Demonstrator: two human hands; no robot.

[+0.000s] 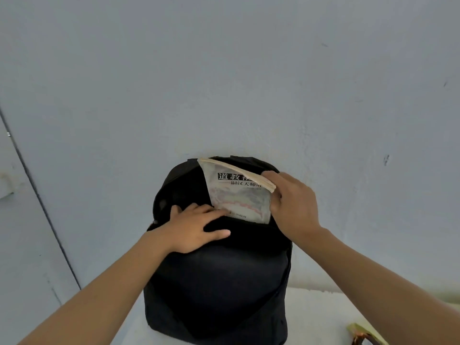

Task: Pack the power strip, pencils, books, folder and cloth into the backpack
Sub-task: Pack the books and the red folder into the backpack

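Observation:
A black backpack [219,282] stands upright against the wall in the middle of the view, its top opening unzipped. A pale book [239,195] with black printed characters on its cover sticks halfway out of the opening, tilted with one corner up. My right hand [291,205] grips the book's upper right corner, thumb over the page edge. My left hand [196,227] holds the front flap of the opening, fingers hooked over its edge, thumb lying on the black fabric. The bag's inside is dark and hidden.
A grey-blue wall [224,83] rises right behind the backpack. The bag stands on a white surface [321,317]. A yellowish object [361,336] with an orange part pokes in at the bottom right edge. A dark vertical seam [37,195] runs down the wall at left.

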